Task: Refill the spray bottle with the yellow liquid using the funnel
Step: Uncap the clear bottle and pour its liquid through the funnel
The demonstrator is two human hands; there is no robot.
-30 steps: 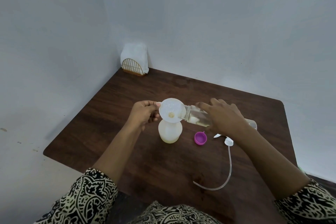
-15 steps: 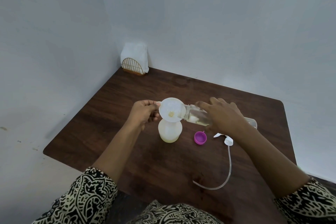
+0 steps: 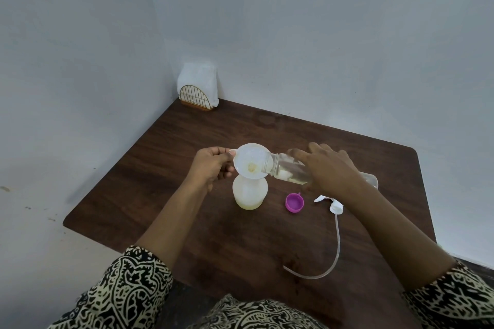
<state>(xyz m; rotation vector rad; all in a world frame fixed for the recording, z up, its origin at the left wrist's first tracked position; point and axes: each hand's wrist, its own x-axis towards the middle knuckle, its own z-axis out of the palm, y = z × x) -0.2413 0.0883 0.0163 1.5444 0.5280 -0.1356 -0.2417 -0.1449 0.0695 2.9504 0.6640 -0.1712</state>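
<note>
Near the middle of the dark wooden counter [image 3: 160,168] stands the spray bottle [image 3: 250,193], upright and with its top off; a thin layer of yellow liquid [image 3: 248,205] lies at its bottom. The white funnel [image 3: 252,164] sits in its neck, with a small yellow pool at the centre of the bowl. The left grip [image 3: 212,168] is just to the left of the funnel; its thumb and forefinger pinch the small tab on the funnel's left rim, the other fingers curled below, beside the bottle's shoulder. The right grip [image 3: 330,171] is on the other side, its fingers wrapped from above round a clear bottle [image 3: 288,172]; this bottle is tipped almost flat, its open mouth touching the funnel's right rim, its base sticking out past the wrist; pale liquid lies along its lower side. So the spray bottle is between the two grips and lower than both; neither grip clearly touches it.

Just to the right of the spray bottle, on the counter, lies a purple cap [image 3: 294,202], open side up; beside that, partly under the right forearm, lies the white spray head [image 3: 335,207], its clear tube [image 3: 334,256] curving toward the near edge. In the far corner, against the walls, a napkin holder [image 3: 197,93] stands with white napkins in it; patterned sleeves [image 3: 133,288] cover both arms above the elbow.
</note>
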